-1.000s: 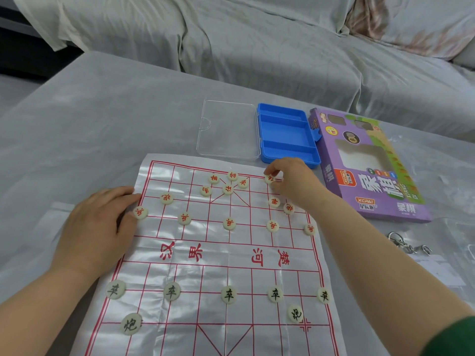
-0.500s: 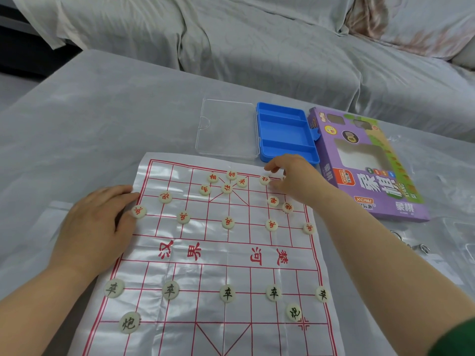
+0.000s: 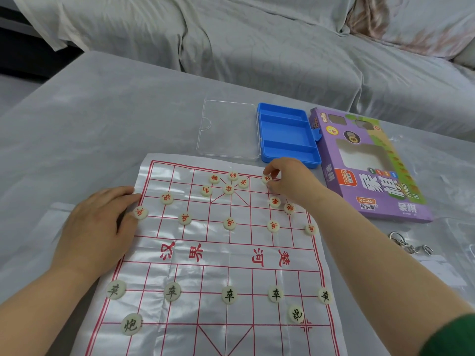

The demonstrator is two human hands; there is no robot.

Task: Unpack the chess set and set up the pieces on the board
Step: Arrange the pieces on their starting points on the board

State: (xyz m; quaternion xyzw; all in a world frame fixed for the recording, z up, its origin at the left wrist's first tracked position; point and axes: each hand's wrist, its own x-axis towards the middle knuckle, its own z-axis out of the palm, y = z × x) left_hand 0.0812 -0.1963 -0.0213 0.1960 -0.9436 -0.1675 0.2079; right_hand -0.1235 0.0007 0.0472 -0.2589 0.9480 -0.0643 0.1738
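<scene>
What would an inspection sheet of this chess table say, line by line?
Surface: table under grey cloth, with the plastic board spread on it.
Job's things: red-lettered pieces on the far half, dark-lettered pieces on the near half; blue tray empty, clear lid to its left, purple box to its right.
Clutter: metal clasps at the right edge.
Grippers: left hand rests flat on the board's left edge; right hand pinches a red piece at the far row.
Cables: nothing seen.
Surroundings: cloth-covered sofa behind the table.
</scene>
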